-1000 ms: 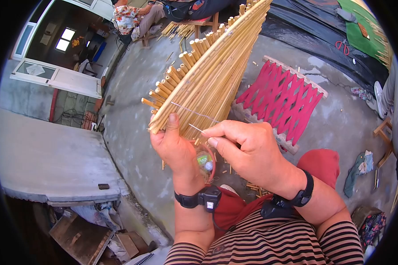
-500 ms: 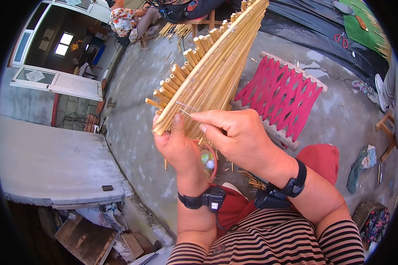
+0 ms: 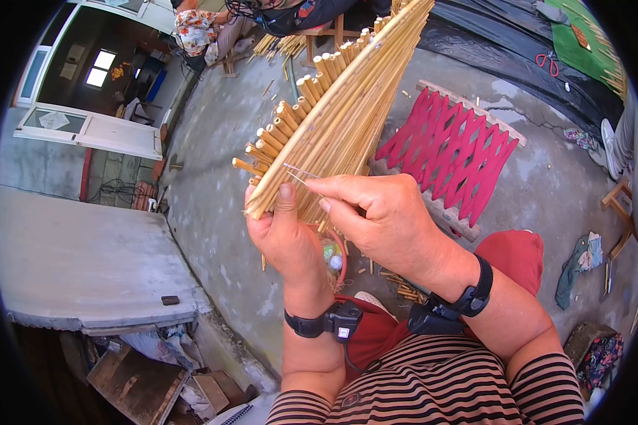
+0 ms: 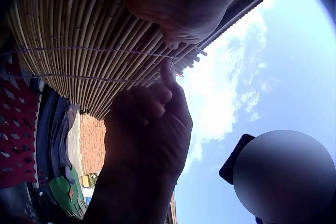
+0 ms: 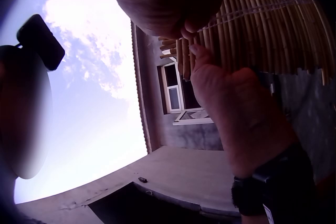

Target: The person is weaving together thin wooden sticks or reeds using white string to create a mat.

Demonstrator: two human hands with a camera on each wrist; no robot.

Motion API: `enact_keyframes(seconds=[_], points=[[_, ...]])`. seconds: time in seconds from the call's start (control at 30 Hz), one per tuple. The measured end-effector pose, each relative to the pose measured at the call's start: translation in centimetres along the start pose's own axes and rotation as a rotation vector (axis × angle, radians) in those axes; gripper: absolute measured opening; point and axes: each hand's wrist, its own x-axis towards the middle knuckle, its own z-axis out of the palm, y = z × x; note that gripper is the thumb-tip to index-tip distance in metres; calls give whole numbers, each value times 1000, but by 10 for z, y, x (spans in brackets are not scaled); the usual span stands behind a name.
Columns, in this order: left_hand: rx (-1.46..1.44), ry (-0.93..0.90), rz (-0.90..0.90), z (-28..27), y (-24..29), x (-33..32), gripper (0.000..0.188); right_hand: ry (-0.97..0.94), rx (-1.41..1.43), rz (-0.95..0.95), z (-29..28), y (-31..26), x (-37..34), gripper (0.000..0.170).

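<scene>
A long mat of thin reed stalks (image 3: 347, 120), bound side by side, slants up and away in the head view. My left hand (image 3: 287, 237) grips its near edge, thumb on the front face and fingers behind. Between thumb and forefinger, my right hand (image 3: 390, 212) pinches a thin needle (image 3: 298, 179), its tip angled toward the stalks just above the left thumb. A pale thread (image 3: 301, 171) runs across the stalks beside it. Two thread rows (image 4: 94, 49) cross the mat in the left wrist view. Cut stalk ends (image 3: 266, 145) stick out along the mat's left side.
A magenta woven-strap stool (image 3: 446, 156) lies on the concrete floor to the right. Below the hands are a red-rimmed basket (image 3: 343, 258) and scattered reed pieces (image 3: 404, 287). Red scissors (image 3: 548, 65) lie on black sheeting. Another person (image 3: 198, 35) sits at the back left.
My right hand has moved up and left with the needle, bringing its tip closer to the mat's edge thread. Over the last half second both hands are nearly still.
</scene>
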Motion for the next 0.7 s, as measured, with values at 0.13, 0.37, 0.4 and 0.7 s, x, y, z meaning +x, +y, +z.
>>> enact_keyframes(seconds=[0.13,0.37,0.4,0.7], points=[[4,4,4,-1,-1,0,17,-6,11,-3,0,-1,-1,21],[46,-1,-7,1,-1,-3,22,-6,2,15,-2,-4,-1,22],[39,-5,-14,4,1,-5,22,3,-2,-5,-1,-3,-1,23],[14,-17,4,-2,0,0,22,-8,28,14,-2,-4,-4,22]])
